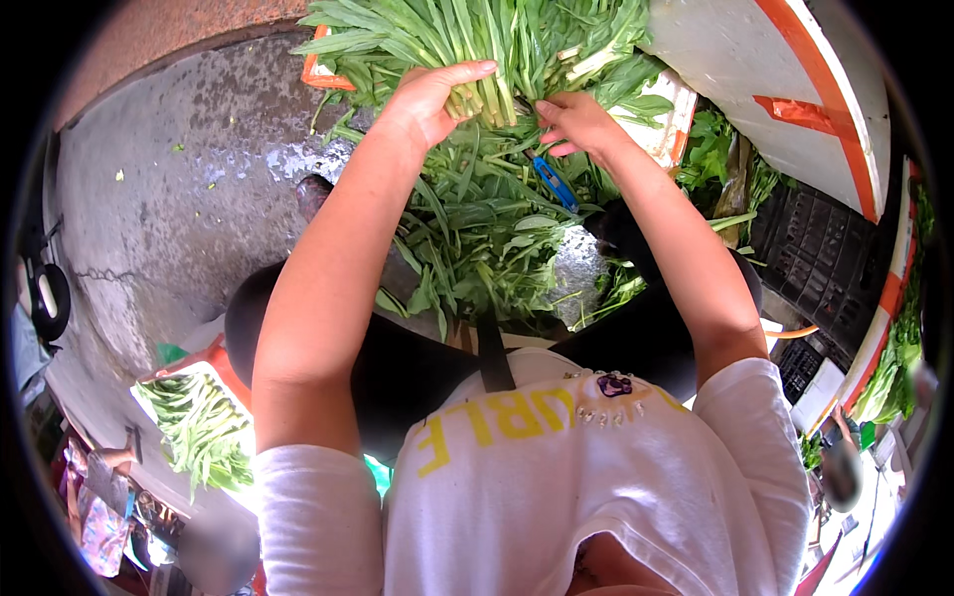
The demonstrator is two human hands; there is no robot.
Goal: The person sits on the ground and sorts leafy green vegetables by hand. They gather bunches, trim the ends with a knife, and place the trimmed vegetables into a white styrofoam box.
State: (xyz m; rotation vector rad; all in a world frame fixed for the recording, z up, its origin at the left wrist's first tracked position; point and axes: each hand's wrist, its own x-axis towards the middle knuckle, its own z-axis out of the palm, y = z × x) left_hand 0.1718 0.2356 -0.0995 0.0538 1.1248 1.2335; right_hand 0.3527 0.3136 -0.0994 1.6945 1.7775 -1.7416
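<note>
My left hand grips a bunch of long-leaved green vegetables near its cut stem ends, thumb across the stems. Just right of those stems is my right hand, its fingers bent. Whether its fingertips pinch something dark there is hard to make out. Below that hand a blue utility knife rests on a heap of loose leaves and trimmings between my knees. More greens lie behind the bunch, over a white foam box edged with orange tape.
A large white foam panel with orange tape leans at the upper right, above a black plastic crate. Wet concrete floor stretches left. Behind me on the left stands a foam box of greens. People are partly visible near the lower edges.
</note>
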